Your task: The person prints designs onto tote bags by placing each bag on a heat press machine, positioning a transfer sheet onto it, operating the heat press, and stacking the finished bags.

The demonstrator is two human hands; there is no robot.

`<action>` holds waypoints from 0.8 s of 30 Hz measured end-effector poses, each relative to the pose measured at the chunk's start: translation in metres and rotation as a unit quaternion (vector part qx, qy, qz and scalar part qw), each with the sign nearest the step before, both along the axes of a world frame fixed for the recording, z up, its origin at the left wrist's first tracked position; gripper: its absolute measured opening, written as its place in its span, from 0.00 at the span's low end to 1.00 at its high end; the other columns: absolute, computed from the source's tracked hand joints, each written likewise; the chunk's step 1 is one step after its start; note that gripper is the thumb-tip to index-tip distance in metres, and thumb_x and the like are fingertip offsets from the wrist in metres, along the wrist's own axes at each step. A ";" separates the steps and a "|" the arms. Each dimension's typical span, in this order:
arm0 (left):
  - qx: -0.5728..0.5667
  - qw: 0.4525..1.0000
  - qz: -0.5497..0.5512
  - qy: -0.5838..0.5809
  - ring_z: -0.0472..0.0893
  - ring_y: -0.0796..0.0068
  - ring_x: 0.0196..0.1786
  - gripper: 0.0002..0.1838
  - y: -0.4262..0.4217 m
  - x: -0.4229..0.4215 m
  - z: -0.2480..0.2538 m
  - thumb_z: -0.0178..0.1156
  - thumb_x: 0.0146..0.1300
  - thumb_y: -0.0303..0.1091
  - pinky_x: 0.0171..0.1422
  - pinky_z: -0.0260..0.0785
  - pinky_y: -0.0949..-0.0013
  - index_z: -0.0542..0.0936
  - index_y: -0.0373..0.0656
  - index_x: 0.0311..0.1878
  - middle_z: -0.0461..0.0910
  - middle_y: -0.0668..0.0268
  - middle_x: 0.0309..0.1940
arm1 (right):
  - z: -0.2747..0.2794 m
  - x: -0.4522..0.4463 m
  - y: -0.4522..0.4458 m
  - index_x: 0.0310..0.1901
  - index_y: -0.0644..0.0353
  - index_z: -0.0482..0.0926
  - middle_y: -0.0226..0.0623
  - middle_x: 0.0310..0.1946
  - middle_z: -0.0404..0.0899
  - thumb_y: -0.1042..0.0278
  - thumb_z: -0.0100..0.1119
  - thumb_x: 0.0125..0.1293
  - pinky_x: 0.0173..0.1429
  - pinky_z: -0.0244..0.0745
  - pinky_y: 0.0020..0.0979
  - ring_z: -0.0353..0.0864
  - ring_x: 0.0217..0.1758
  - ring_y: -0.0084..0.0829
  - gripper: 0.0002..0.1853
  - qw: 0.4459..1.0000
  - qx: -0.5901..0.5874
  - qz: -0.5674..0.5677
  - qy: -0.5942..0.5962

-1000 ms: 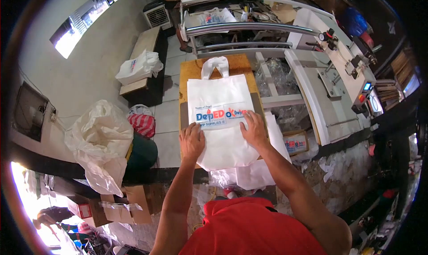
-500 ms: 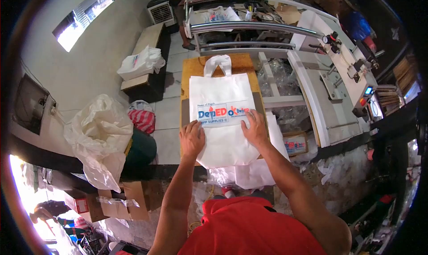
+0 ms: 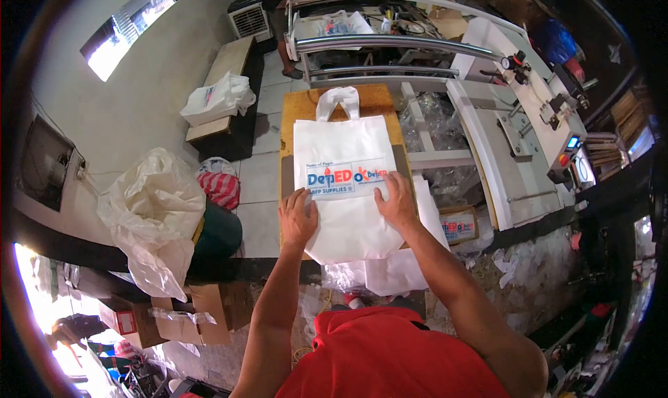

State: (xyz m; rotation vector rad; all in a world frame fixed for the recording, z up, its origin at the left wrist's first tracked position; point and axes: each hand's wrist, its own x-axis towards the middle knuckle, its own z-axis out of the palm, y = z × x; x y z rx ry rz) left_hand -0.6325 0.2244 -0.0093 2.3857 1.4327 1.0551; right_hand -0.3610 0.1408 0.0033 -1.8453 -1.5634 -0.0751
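A white bag, lettered in red and blue, is laid flat, its sides touched by left grip and right grip, both unclenched.

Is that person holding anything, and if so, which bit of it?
Nothing looks gripped: the left grip and right grip lie palm-down at the side edges of the flat white bag, not closed around it.

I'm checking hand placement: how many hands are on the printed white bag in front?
2: the left hand at the left edge of the white bag, and the right hand at its right side, by the print's end. Both show plainly.
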 end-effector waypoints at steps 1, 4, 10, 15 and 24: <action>-0.001 1.000 0.001 -0.004 0.76 0.57 0.63 0.19 0.000 0.000 0.000 0.66 0.61 0.33 0.68 0.65 0.52 0.82 0.46 0.56 0.81 0.63 0.58 | -0.001 0.002 0.001 0.57 0.68 0.76 0.56 0.60 0.72 0.64 0.66 0.64 0.69 0.68 0.51 0.72 0.63 0.55 0.23 1.000 0.000 0.000 0.000; -0.016 1.000 0.001 -0.001 0.76 0.56 0.63 0.20 -0.001 -0.001 0.002 0.65 0.62 0.32 0.68 0.65 0.51 0.81 0.46 0.58 0.81 0.62 0.59 | 0.012 0.015 -0.004 0.56 0.66 0.77 0.53 0.58 0.75 0.67 0.67 0.63 0.68 0.68 0.49 0.74 0.63 0.53 0.21 0.994 0.094 0.005 0.058; -0.032 0.999 0.000 -0.023 0.76 0.53 0.64 0.21 -0.002 0.000 0.009 0.64 0.62 0.31 0.68 0.65 0.49 0.79 0.46 0.60 0.80 0.59 0.59 | 0.059 0.196 -0.118 0.54 0.63 0.77 0.48 0.52 0.79 0.70 0.65 0.65 0.66 0.69 0.49 0.77 0.59 0.51 0.17 0.955 0.168 -0.240 -0.058; -0.020 0.999 -0.005 -0.050 0.76 0.53 0.62 0.21 0.003 -0.002 0.003 0.65 0.60 0.31 0.67 0.67 0.52 0.79 0.45 0.59 0.81 0.58 0.57 | 0.136 0.352 -0.225 0.64 0.67 0.73 0.55 0.59 0.77 0.63 0.63 0.66 0.67 0.70 0.51 0.75 0.63 0.57 0.27 0.843 0.004 -0.483 -0.237; -0.025 0.996 -0.001 -0.086 0.77 0.50 0.60 0.19 0.001 -0.004 0.009 0.62 0.61 0.30 0.66 0.68 0.51 0.79 0.43 0.57 0.81 0.56 0.56 | 0.127 0.430 -0.229 0.66 0.62 0.73 0.53 0.66 0.72 0.51 0.62 0.68 0.71 0.68 0.51 0.73 0.68 0.57 0.31 0.855 -0.233 -0.404 -0.228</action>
